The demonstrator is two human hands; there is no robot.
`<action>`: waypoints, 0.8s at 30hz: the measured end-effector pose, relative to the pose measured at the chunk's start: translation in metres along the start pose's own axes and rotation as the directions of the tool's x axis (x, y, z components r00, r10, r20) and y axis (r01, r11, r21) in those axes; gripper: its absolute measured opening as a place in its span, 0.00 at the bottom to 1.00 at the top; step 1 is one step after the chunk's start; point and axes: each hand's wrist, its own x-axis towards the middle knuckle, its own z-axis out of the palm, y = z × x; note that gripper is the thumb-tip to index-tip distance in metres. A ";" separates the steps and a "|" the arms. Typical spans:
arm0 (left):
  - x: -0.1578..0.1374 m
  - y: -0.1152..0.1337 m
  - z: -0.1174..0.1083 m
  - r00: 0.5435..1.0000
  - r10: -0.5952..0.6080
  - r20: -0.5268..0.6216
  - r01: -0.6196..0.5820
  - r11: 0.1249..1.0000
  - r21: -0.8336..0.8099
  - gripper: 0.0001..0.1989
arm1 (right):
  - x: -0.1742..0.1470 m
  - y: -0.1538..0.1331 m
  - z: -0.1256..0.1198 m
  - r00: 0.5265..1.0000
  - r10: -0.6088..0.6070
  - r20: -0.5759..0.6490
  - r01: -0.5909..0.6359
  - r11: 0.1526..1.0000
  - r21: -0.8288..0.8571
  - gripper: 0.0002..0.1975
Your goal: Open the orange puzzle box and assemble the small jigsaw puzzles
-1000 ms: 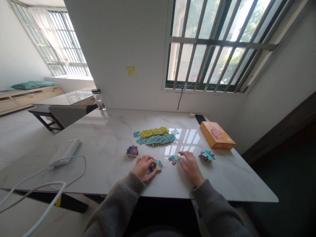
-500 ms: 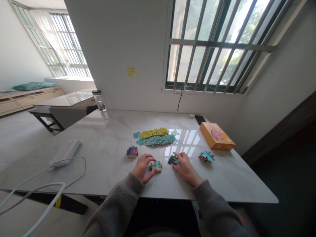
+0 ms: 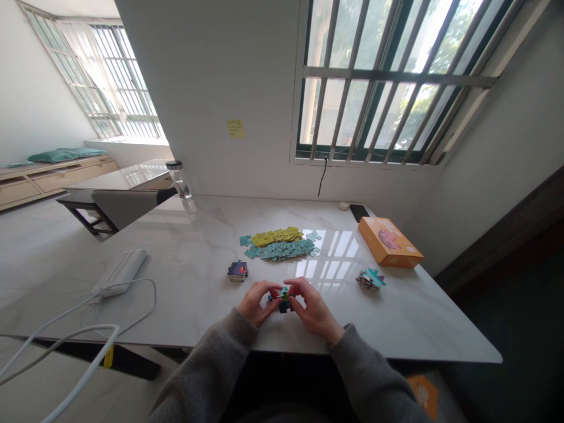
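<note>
My left hand (image 3: 258,302) and my right hand (image 3: 314,306) meet near the front of the table, fingertips almost touching. My right thumb and fingers grip a dark jigsaw puzzle piece (image 3: 285,306) with some green on it. My left fingers curl round a small stack of puzzle pieces, mostly hidden by the hands and the dark piece. To the left sits a stack of dark purple puzzle pieces (image 3: 238,270). Off to the right stands an uneven stack of puzzle pieces (image 3: 370,278) with a light blue one on top.
Overlapping yellow puzzle pieces (image 3: 277,236) and teal puzzle pieces (image 3: 284,251) lie beyond my hands. An orange box (image 3: 390,242) and a phone (image 3: 358,212) are at the right. A white power strip (image 3: 121,272) with cables and a clear bottle (image 3: 179,181) stand left.
My right hand has moved left with the dark puzzle piece, bringing it over the stack at my left hand. My left hand has stayed nearly in place.
</note>
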 end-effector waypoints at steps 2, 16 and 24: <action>0.001 0.004 -0.001 1.000 0.006 -0.010 -0.007 0.998 -0.059 0.04 | 0.002 -0.003 0.005 1.000 -0.028 -0.011 0.027 1.000 -0.016 0.18; 0.000 0.003 -0.003 0.997 0.027 -0.068 -0.028 0.999 -0.019 0.22 | 0.018 0.011 -0.003 0.983 0.181 -0.015 -0.182 0.981 -0.061 0.08; 0.003 -0.004 -0.002 0.991 0.123 0.044 -0.128 0.980 0.153 0.11 | 0.029 0.018 -0.003 0.976 0.216 0.043 -0.215 0.976 -0.012 0.04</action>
